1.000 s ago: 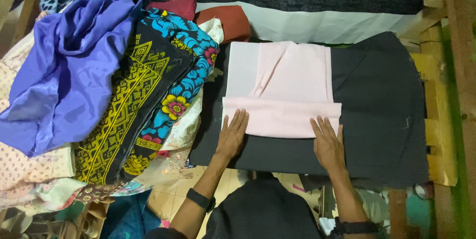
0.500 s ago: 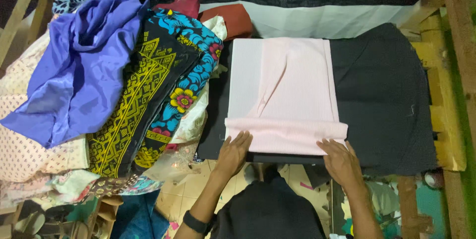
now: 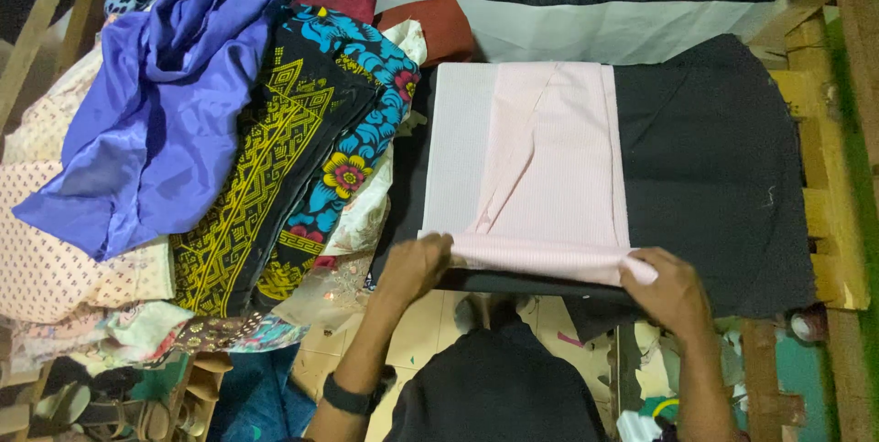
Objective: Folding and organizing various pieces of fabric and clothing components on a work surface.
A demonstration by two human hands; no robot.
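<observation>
Change: a second ago both hands lay flat on the near fold of the pink cloth (image 3: 531, 167); now they have slid back to its near edge and taken hold of it, and the camera has drawn in closer.
Head view, cloth: the pink cloth lies folded into a long panel on a black cloth (image 3: 714, 167) spread over the work surface, its near end rolled or doubled over.
Left hand: the left hand (image 3: 414, 266) is clamped on the near left corner of the pink cloth, fingers curled over the fold.
Right hand: the right hand (image 3: 673, 294) pinches the near right corner, thumb on top.
Surroundings: a heap of garments sits to the left, with a purple cloth (image 3: 146, 121) on top and a black and yellow patterned cloth (image 3: 265, 185) beside it; a wooden frame (image 3: 833, 176) edges the right side.
Doing it well: I judge the fold needs both corners lifted evenly and carried straight, so the side edges stay lined up and the diagonal crease in the middle is smoothed out rather than pressed in.
Hard to make out: the fingertips under the fold are hidden, so how many layers they hold I cannot tell; the garment's kind is unclear; the heap is cut off at the left edge.
</observation>
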